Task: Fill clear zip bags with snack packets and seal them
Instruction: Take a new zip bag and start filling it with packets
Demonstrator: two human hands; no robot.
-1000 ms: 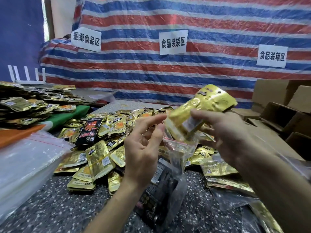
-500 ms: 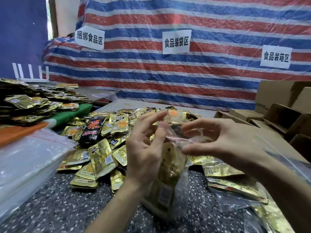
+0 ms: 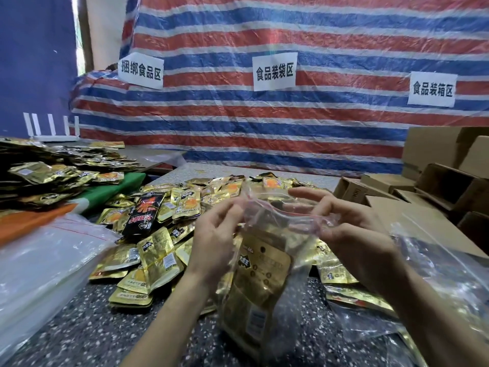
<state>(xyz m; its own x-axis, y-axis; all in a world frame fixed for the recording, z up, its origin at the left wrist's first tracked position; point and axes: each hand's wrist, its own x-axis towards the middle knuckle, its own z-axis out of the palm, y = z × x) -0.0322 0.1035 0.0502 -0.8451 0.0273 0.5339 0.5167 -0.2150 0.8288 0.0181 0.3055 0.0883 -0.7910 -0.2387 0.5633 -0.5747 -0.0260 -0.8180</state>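
Observation:
A clear zip bag (image 3: 267,295) with a red zip line hangs upright over the table in the middle of the view, gold snack packets inside it. My left hand (image 3: 211,239) pinches the left end of the bag's mouth. My right hand (image 3: 352,229) pinches the right end of the mouth, fingers curled over the zip strip. The mouth between the two hands gapes open. Behind the bag lies a heap of loose gold snack packets (image 3: 158,255), with one black and red packet (image 3: 144,210) on top of it.
A stack of empty clear bags (image 3: 39,263) lies at the left. More gold packets pile on a raised surface at far left (image 3: 53,176). Cardboard boxes (image 3: 444,181) stand at the right. A crumpled clear bag (image 3: 434,266) lies under my right forearm. Speckled tabletop (image 3: 87,337) shows in front.
A second ago my right hand held a gold packet above the bag. The packet has gone down into the bag, and my right hand now grips the mouth's right end.

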